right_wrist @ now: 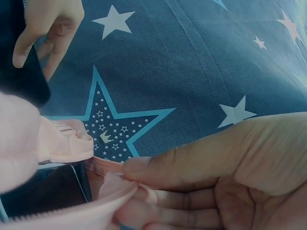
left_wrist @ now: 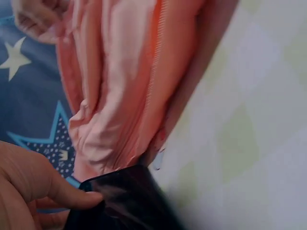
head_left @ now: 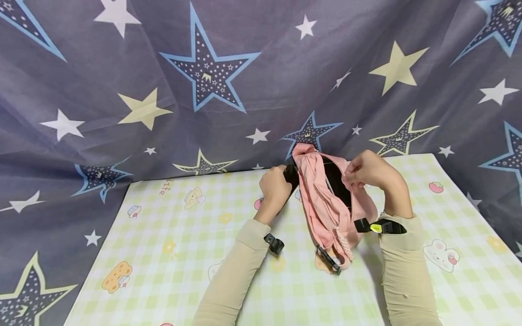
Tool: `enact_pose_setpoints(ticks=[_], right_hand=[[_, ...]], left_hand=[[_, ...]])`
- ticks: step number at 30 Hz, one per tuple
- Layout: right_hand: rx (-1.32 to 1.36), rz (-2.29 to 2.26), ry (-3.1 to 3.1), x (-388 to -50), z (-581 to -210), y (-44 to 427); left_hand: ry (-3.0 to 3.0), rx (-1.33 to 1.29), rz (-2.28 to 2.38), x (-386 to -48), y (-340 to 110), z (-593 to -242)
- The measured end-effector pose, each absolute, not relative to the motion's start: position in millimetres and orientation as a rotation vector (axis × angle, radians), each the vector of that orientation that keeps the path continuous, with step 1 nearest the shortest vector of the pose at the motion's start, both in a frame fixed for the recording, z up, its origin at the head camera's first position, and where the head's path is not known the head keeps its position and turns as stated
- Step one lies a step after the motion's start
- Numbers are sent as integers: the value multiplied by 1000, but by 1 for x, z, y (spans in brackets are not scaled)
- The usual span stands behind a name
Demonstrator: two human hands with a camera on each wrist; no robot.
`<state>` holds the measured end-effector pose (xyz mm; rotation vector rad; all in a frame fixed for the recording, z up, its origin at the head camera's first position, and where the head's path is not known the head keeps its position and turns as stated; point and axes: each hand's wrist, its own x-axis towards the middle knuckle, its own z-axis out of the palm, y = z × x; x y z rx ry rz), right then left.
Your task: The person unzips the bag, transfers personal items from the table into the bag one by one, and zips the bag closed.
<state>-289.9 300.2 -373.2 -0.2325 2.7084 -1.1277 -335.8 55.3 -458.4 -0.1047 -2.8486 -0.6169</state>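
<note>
A pink fabric bag (head_left: 316, 194) with an unzipped opening stands on the table; its dark inside (head_left: 337, 181) shows, with a thin light edge. My right hand (head_left: 373, 170) pinches the rim of the opening between thumb and fingers, as the right wrist view also shows at the zipper edge (right_wrist: 112, 196). To the left of the bag, my left hand (head_left: 274, 186) grips a flat, glossy black phone-like object (left_wrist: 129, 196) with rounded corners. That object is beside the bag's far end, outside the opening. Whether it touches the fabric I cannot tell.
A black buckle (head_left: 328, 259) and a pink braided cord (head_left: 344, 244) hang at the bag's near end. The table carries a green checked cloth (head_left: 171, 271) with cartoon prints. Behind it hangs a dark star-patterned curtain (head_left: 244, 90), close to the table's far edge.
</note>
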Motion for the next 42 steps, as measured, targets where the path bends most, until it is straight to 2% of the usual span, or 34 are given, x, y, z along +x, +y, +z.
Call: enact_pose_setpoints(ticks=[11,19,27,42], right_hand=[[-218,-1139,2709,-289,-371,299],[-216,-1119,2715,-290,-370,298],[-234,-1123,2713,-289,-371,299],[-237,-1119,2704,-289,-371,300]], left_hand=[[-3101,-52,-1238,-359,22,-439],[-3202,0,-1723,-371,7,-439],[-3387,-43,-1768,-375,-2,-440],[-3291,6,-2143,-378,-22,-451]])
